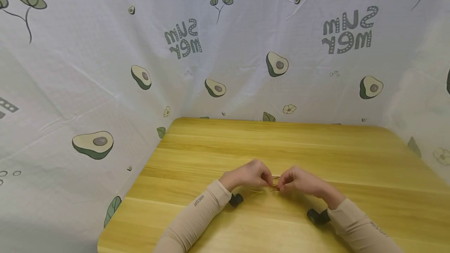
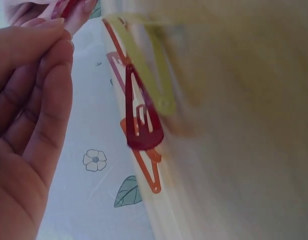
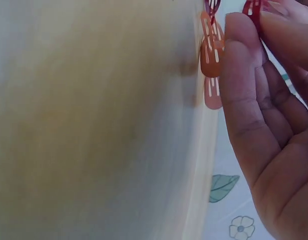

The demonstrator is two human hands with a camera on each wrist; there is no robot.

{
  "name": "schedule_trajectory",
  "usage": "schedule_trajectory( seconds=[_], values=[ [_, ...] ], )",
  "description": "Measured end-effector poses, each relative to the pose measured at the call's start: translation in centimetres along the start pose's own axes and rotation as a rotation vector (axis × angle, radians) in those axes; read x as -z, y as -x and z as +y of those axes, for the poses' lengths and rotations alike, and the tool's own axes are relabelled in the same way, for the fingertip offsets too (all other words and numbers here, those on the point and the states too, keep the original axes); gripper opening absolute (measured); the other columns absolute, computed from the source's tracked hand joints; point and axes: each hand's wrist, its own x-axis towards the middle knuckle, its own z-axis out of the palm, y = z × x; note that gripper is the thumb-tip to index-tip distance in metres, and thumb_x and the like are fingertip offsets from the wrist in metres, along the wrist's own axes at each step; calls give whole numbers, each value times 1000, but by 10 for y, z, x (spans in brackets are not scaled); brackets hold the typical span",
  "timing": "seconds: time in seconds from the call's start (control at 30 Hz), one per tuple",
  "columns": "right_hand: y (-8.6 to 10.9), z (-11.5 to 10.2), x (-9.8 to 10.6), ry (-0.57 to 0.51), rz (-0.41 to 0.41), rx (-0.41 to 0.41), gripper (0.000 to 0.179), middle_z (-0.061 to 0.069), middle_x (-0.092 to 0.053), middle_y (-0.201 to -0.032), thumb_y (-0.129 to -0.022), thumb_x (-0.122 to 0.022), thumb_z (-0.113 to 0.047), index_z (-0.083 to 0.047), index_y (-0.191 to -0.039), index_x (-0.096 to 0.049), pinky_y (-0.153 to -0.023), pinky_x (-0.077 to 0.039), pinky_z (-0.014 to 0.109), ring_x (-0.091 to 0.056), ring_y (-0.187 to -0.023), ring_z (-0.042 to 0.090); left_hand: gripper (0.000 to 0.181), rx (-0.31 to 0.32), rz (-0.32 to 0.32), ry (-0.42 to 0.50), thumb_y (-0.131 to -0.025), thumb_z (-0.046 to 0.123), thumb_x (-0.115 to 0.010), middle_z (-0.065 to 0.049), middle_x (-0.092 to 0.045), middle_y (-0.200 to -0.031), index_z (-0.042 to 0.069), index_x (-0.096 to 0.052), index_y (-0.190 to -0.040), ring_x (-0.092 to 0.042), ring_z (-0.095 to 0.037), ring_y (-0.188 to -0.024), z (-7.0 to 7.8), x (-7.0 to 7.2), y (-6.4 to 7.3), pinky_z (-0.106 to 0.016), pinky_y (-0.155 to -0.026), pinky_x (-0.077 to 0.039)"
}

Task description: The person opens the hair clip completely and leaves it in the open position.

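My left hand [image 1: 250, 173] and right hand [image 1: 299, 180] face each other low over the table, fingertips close together. Between them is a dark red snap hair clip [image 3: 252, 11]. The right thumb and forefinger pinch it, as the right wrist view shows. At its other side the left thumb and forefinger come together on it, partly hiding it. Several more hair clips lie on the table by the fingers: a yellow one [image 2: 161, 75], another dark red one [image 2: 145, 137], an orange one [image 3: 212, 67] and a pink one [image 3: 213, 95]. The hands partly cover these in the head view.
The wooden table [image 1: 281, 147] stretches around the hands. White cloth [image 1: 242, 42] printed with avocados hangs behind it and at both sides. Dark wrist cameras [image 1: 318, 216] sit beneath both forearms.
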Motion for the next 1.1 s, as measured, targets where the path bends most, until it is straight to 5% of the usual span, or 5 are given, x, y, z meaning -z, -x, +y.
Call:
schedule_trajectory(
  seconds=[0.8, 1.1],
  values=[
    [-3, -4, -1, -34, -34, -74, 9, 9, -73, -87, -89, -67, 0, 6, -91, -74, -62, -47, 23, -54, -69, 6, 10, -32, -52, -133, -87, -1, -73, 3, -75, -82, 8, -78, -84, -57, 6, -71, 6, -6, -6, -7, -67, -46],
    [-4, -2, -9, -54, -5, -79, 8, 15, -74, -88, -86, -70, 2, 8, -89, -74, -61, -46, 22, -54, -67, 6, 14, -11, -73, -199, -87, 0, -70, 7, -71, -79, 11, -77, -82, -57, 5, -72, 10, -12, -3, -7, -66, -45]
  ],
)
